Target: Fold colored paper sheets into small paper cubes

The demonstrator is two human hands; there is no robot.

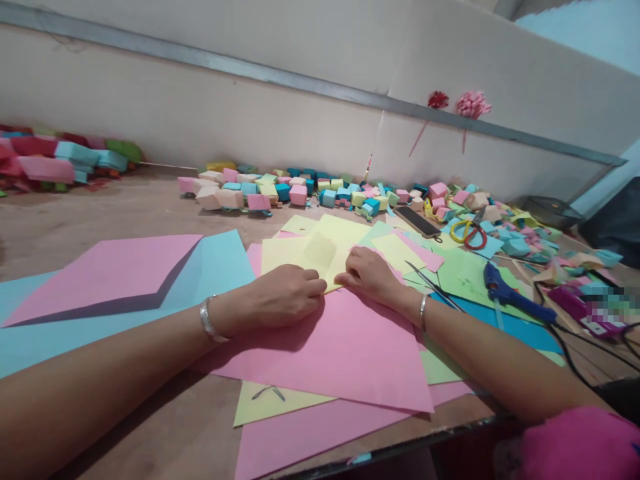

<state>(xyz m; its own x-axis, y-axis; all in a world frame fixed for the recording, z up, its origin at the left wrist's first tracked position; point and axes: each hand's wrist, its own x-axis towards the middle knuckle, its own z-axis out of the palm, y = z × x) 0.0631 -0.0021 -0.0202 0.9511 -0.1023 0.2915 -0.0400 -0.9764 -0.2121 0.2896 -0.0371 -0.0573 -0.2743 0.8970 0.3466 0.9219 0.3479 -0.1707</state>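
Note:
A small piece of yellow paper (320, 252), creased and partly folded, is held at its near edge by both hands. My left hand (287, 293) is closed, its fingertips pinching the paper's left side. From the right, my right hand (370, 272) grips the other end of that edge with thumb and curled fingers. Beneath the hands lies a large pink sheet (360, 353), and more yellow paper (345, 229) spreads just beyond them. A pair of scissors with dark blades (435, 287) rests right of my right hand. The fingers hide part of the fold.
A blue glue gun (515, 293) with a cord lies at the right, near scissors with red and yellow handles (469, 235) and a phone (417, 222). Several folded paper pieces (299, 193) line the wall. Pink (110, 270) and light blue sheets (220, 267) lie left.

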